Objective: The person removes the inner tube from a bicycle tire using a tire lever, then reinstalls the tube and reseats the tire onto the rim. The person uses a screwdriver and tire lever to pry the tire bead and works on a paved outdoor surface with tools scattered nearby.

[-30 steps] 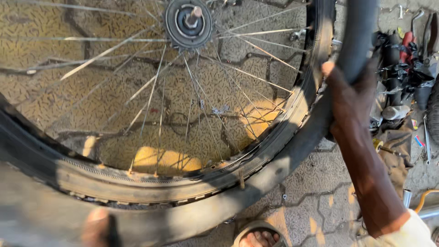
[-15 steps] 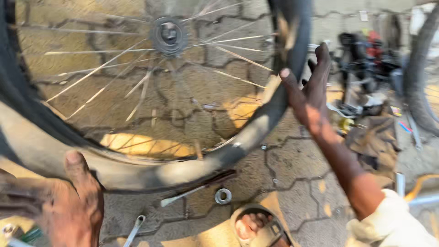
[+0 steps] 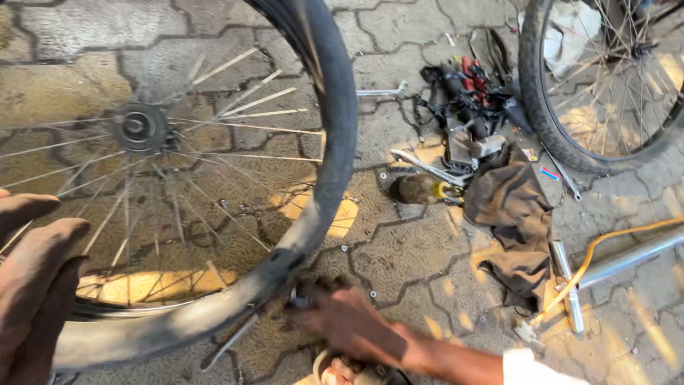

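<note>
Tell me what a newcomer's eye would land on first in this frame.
The big spoked bicycle wheel fills the left half, its black tyre arcing over the paving. The right hand reaches in at the tyre's lower edge, while the left hand rests at the wheel's left side. To the right lie a heap of tools and a dark rag, with a second wheel at top right.

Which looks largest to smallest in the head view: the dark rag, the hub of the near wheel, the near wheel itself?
1. near wheel, which is also closest to the camera
2. dark rag
3. hub
</note>
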